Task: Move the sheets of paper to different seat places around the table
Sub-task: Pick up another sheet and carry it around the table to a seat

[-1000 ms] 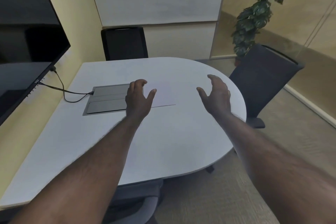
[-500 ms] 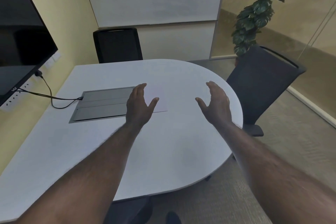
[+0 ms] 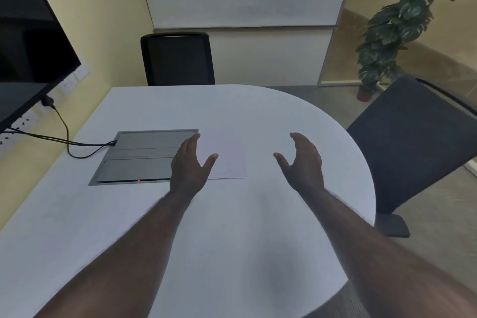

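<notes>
Both hands hover over the white table (image 3: 232, 240), empty: left hand (image 3: 189, 165) spread, right hand (image 3: 302, 160) loosely cupped. The paper (image 3: 227, 155) lies flat mid-table, beside the grey cable hatch (image 3: 144, 155), the left hand overlapping its near-left edge.

Two bare hands reach over a white rounded table (image 3: 232, 227), both spread and holding nothing. A white paper sheet (image 3: 227, 157) lies flat between them, partly under the left hand (image 3: 189, 165). The right hand (image 3: 303, 162) hovers just right of the sheet, a grey rectangular floor-box panel (image 3: 139, 157) left of the left hand.
</notes>
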